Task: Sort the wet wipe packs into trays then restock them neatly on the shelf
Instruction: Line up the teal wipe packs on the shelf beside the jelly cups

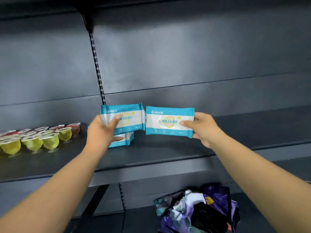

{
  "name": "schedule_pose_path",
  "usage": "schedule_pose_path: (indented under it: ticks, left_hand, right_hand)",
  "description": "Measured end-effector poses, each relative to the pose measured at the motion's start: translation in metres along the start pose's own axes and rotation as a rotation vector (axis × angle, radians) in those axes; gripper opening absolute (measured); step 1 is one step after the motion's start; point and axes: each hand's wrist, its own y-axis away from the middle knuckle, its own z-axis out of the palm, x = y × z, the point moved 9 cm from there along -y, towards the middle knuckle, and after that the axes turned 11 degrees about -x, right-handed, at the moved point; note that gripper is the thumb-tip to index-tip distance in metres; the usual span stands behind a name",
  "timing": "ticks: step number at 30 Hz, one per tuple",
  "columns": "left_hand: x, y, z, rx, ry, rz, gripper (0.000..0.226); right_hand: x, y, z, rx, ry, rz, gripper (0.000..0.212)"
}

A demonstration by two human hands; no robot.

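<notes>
Two blue-and-white wet wipe packs are held up side by side over a dark shelf [168, 153]. My left hand [101, 132] grips the left pack [129, 118] by its left end, thumb across the front. My right hand [203, 126] pinches the right pack [168, 122] at its right end. Both packs face me, label upright, their inner edges almost touching. A small stack of the same packs [123, 140] lies flat on the shelf below the left pack, partly hidden by my left hand.
Rows of jelly cups [33, 140], yellow-green in front and red behind, fill the shelf's left part. A slotted upright [97, 68] divides the back panel. On the lower shelf at right lies a crumpled purple and white bag [198, 209].
</notes>
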Motion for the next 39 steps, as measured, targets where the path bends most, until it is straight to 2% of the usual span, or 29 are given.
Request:
schedule_pose_path:
  ticks: [5,8,11,13,15,18,20,23,25,29,32,37,39]
  left_hand:
    - [-0.020,-0.066,-0.021,0.099,0.064,0.078,0.016]
    - [-0.029,-0.092,-0.016,0.092,0.085,0.098,0.016]
    - [-0.044,-0.107,-0.007,0.079,0.128,0.087,0.016]
    - [-0.049,-0.113,-0.005,0.068,0.160,0.095,0.025]
    - [-0.050,-0.117,-0.010,0.073,0.190,0.123,0.028]
    - [-0.047,-0.122,-0.028,0.118,0.242,0.182,0.020]
    - [-0.045,-0.123,-0.036,0.141,0.256,0.208,0.026]
    - [-0.042,-0.122,-0.043,0.183,0.225,0.244,0.031]
    - [-0.038,-0.118,-0.042,0.213,0.184,0.273,0.030]
    - [-0.027,-0.106,-0.032,0.212,-0.018,0.317,0.020]
    - [-0.019,-0.100,-0.025,0.200,-0.174,0.354,0.023]
    - [-0.019,-0.097,-0.020,0.198,-0.239,0.364,0.023]
    - [-0.019,-0.096,-0.018,0.185,-0.228,0.364,0.024]
  right_hand:
    - [-0.004,-0.052,0.016,0.075,-0.066,0.007,0.012]
    - [0.000,-0.085,0.023,0.093,-0.091,0.022,0.017]
    - [0.019,-0.120,0.032,0.039,-0.084,0.092,0.019]
    - [0.038,-0.143,0.038,-0.032,-0.095,0.159,0.025]
    - [0.054,-0.163,0.044,-0.078,-0.057,0.205,0.028]
    - [0.068,-0.187,0.051,-0.081,0.012,0.213,0.028]
    - [0.073,-0.201,0.055,-0.064,0.126,0.189,0.028]
    - [0.074,-0.212,0.051,0.002,0.492,0.132,0.026]
    - [0.072,-0.212,0.046,0.056,0.634,0.105,0.027]
    - [0.069,-0.219,0.047,0.072,0.749,0.078,0.032]
    - [0.074,-0.225,0.050,0.040,0.789,0.125,0.034]
    - [0.078,-0.218,0.049,0.055,0.825,0.207,0.045]
    - [0.062,-0.211,0.047,0.121,0.727,0.151,0.038]
